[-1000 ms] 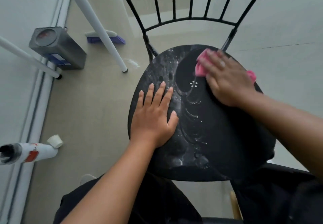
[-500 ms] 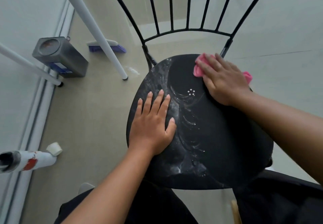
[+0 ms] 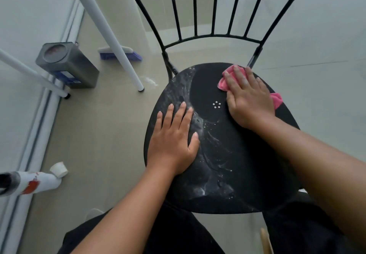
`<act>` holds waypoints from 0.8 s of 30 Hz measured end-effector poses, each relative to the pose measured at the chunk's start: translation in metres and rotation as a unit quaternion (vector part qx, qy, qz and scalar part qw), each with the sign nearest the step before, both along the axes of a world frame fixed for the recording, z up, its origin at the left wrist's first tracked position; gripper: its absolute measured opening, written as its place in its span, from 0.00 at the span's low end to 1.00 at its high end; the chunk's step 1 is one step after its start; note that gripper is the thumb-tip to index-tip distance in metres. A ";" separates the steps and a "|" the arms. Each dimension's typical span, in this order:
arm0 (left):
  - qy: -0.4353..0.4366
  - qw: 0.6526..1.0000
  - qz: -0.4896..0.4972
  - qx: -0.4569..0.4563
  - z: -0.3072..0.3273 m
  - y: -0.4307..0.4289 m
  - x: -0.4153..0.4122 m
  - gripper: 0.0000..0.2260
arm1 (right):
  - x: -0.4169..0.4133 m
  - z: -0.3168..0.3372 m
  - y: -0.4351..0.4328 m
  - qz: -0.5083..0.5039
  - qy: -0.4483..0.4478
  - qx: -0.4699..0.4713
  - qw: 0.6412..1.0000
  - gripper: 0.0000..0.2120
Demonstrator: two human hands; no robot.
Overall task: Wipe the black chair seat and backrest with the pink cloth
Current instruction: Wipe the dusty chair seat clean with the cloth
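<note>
The round black chair seat (image 3: 233, 166) fills the middle of the view, streaked with whitish foam on its left half and front. Thin black backrest bars (image 3: 195, 6) rise behind it. My right hand (image 3: 248, 97) presses the pink cloth (image 3: 227, 79) flat on the far right of the seat, close to the backrest; cloth shows in front of my fingers and behind my wrist. My left hand (image 3: 174, 140) lies flat on the seat's left side, fingers spread, holding nothing.
A white spray bottle (image 3: 29, 182) lies on the tiled floor at the left. A metal tin (image 3: 67, 65) stands near the wall. White poles (image 3: 111, 35) slant past a purple brush head (image 3: 118, 54). My dark trousers flank the seat's front.
My right hand slid the pink cloth toward the seat's back edge, leaving a dark wiped patch. The view tilted up, showing more backrest. My left hand stayed put.
</note>
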State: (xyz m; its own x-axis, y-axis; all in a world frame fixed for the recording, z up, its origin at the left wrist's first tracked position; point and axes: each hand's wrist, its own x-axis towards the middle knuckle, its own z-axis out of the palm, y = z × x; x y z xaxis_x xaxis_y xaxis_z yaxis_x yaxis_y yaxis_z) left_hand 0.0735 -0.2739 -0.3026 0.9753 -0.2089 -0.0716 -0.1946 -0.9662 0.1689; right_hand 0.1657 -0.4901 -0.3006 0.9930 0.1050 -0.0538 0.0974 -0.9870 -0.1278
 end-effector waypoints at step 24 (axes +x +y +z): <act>-0.001 1.000 -0.002 0.008 0.001 -0.002 0.000 0.29 | -0.139 0.008 -0.052 0.234 0.007 -0.060 0.970 0.29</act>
State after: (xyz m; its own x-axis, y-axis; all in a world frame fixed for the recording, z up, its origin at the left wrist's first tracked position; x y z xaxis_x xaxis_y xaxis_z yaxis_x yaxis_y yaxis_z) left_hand 0.0734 -0.2762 -0.3018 0.9747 -0.2116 -0.0726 -0.1989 -0.9682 0.1520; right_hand 0.0265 -0.5424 -0.2926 0.8372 0.5364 -0.1064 0.5377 -0.8430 -0.0188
